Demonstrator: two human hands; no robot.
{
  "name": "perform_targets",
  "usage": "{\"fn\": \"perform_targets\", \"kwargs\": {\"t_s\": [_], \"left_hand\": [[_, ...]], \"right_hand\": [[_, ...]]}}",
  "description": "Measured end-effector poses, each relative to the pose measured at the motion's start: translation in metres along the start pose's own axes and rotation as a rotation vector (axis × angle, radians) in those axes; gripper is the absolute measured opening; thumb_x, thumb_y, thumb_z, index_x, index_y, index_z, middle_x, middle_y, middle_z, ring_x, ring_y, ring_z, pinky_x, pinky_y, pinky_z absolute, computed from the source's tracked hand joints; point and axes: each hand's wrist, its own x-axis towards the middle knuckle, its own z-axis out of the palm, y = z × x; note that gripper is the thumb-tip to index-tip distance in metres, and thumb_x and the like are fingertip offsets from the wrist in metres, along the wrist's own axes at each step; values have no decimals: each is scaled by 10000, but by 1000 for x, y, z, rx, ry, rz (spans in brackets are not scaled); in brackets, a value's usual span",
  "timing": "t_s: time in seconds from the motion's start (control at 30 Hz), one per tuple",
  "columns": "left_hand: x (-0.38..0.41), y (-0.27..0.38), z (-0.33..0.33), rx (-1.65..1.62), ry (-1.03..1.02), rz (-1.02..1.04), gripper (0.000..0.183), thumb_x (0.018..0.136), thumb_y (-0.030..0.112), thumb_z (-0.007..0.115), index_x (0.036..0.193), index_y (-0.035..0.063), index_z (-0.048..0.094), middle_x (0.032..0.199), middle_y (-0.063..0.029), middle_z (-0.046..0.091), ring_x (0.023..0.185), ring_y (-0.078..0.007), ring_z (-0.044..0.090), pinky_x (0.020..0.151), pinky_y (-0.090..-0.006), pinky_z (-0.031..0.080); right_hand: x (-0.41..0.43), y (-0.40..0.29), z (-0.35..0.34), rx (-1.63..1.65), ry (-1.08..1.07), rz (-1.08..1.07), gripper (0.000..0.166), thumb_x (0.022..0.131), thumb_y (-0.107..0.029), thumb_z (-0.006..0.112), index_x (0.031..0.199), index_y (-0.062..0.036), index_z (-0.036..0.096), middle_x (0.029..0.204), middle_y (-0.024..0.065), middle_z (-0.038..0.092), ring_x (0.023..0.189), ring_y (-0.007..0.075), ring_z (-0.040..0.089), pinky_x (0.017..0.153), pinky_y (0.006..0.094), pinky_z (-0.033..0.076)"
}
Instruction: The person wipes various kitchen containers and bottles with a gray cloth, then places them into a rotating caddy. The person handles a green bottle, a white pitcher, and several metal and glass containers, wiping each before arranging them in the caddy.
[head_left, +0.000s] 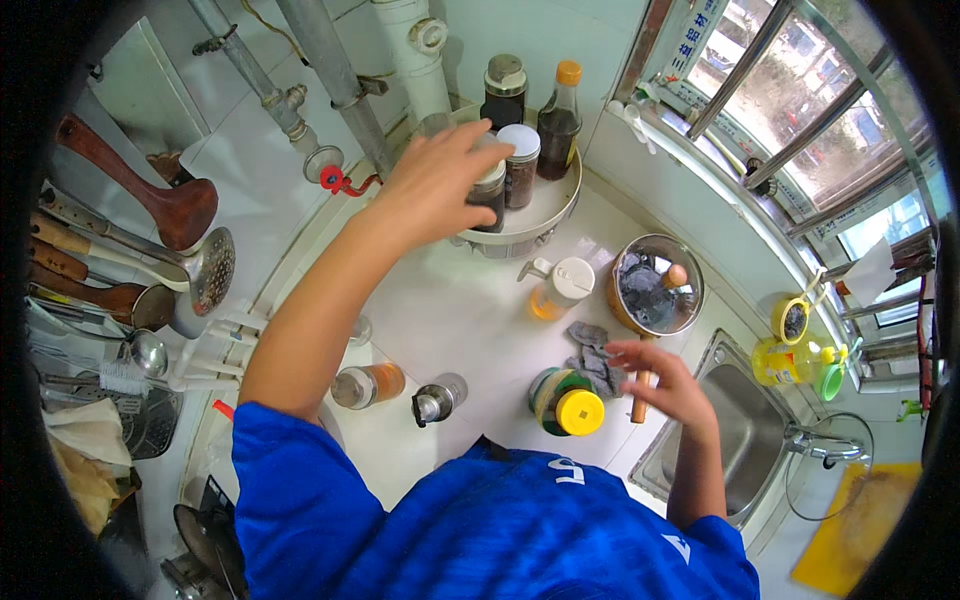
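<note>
My left hand (429, 186) spreads its fingers over a dark-filled glass jar (491, 206) on a round white tray (556, 204); whether it touches the jar is unclear. Beside that jar stand a white-lidded jar with brown contents (520, 180), a taller jar of dark contents (504, 96) and a dark sauce bottle with an orange cap (559, 135). My right hand (670, 386), fingers apart, hovers near the wooden handle (640, 401) of a glass-lidded saucepan (628, 300). A crumpled grey cloth (592, 360) and a yellow-capped green container (546, 394) lie close to it.
A white-topped oil pourer (571, 277) stands mid-counter. Nearer me are a jar with orange contents (386, 381) and a steel-topped container (442, 397). The sink (739, 442) is at right, below a barred window. Ladles, including a wooden one (180, 206), hang at left near pipes (330, 75).
</note>
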Motion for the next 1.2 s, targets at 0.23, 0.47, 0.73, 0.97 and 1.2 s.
{"fn": "perform_targets", "kwargs": {"t_s": [0.23, 0.47, 0.73, 0.97, 1.2], "left_hand": [[-92, 38, -56, -457, 215, -35, 532, 677, 134, 754, 1179, 82, 589, 1301, -134, 511, 1184, -307, 500, 971, -389, 405], [-159, 41, -15, -644, 250, -271, 457, 672, 28, 737, 1114, 54, 626, 1226, -123, 565, 1084, -249, 569, 913, -337, 444], [-178, 42, -4, -771, 373, -301, 419, 669, 6, 729, 1077, 35, 640, 1181, -125, 599, 1008, -237, 605, 849, -322, 473], [-200, 34, -20, -820, 505, -351, 348, 681, -20, 680, 1027, 6, 644, 1107, -144, 633, 999, -234, 607, 857, -323, 465], [-219, 26, -23, -765, 584, -437, 326, 689, -24, 660, 1013, -3, 640, 1080, -141, 640, 987, -236, 604, 870, -322, 455]], "right_hand": [[-3, 26, 64, -205, 76, -166, 1043, 589, -359, 859, 1421, -99, 286, 1506, 188, 174, 1396, 340, 180, 1112, 425, 216], [21, 18, 96, -258, 156, -355, 823, 593, -368, 853, 1252, -75, 457, 1388, 200, 385, 1311, 367, 345, 1063, 443, 293], [25, 21, 100, 300, 366, -219, 563, 620, -155, 807, 1098, -24, 542, 1109, 123, 594, 1090, 241, 547, 964, 376, 406], [52, -97, 2, 348, 362, -623, 755, 656, -624, 714, 1098, -56, 484, 1014, 130, 572, 1050, 275, 534, 930, 400, 407], [139, -135, -45, 147, 690, -567, 485, 738, -224, 722, 1129, -5, 538, 1086, 108, 624, 987, 194, 596, 894, 332, 458]]}}
